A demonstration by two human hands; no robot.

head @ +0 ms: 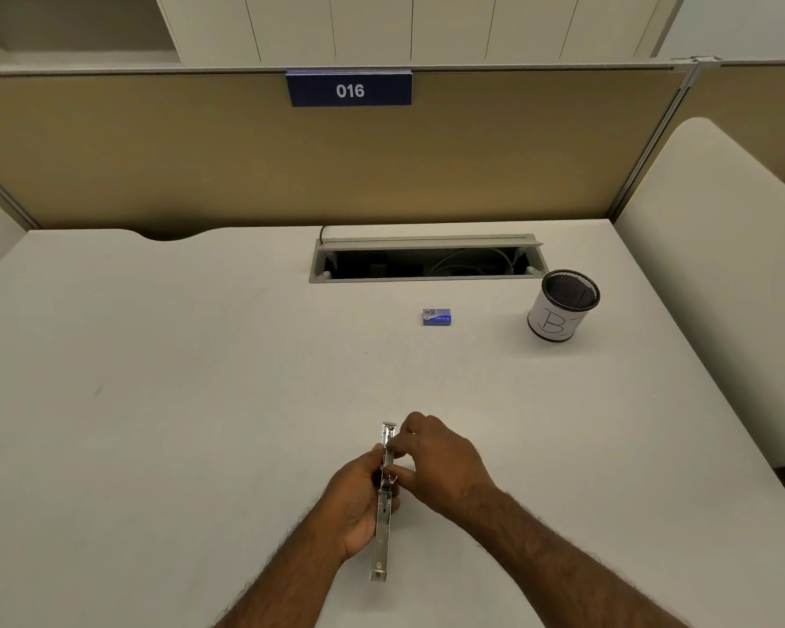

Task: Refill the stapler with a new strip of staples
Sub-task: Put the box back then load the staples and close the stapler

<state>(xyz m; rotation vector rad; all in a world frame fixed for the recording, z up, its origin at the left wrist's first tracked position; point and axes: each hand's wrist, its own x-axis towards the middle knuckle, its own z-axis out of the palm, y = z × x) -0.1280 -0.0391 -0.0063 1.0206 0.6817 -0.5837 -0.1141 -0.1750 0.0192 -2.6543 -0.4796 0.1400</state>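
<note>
A metal stapler (381, 537) lies swung fully open in a long straight line, pointing away from me, just above the near part of the desk. My left hand (353, 505) grips it around the hinge from the left. My right hand (436, 460) pinches the far half of the stapler from the right, thumb and fingers on its channel. Whether a staple strip sits between those fingers is too small to tell. A small blue staple box (437, 317) rests shut on the desk farther back, well apart from both hands.
A black mesh pen cup (563, 305) with a white label stands at the back right. An open cable tray (427, 260) is sunk into the desk (155, 378) behind the box. A tan partition with a blue "016" sign (350, 89) closes the back.
</note>
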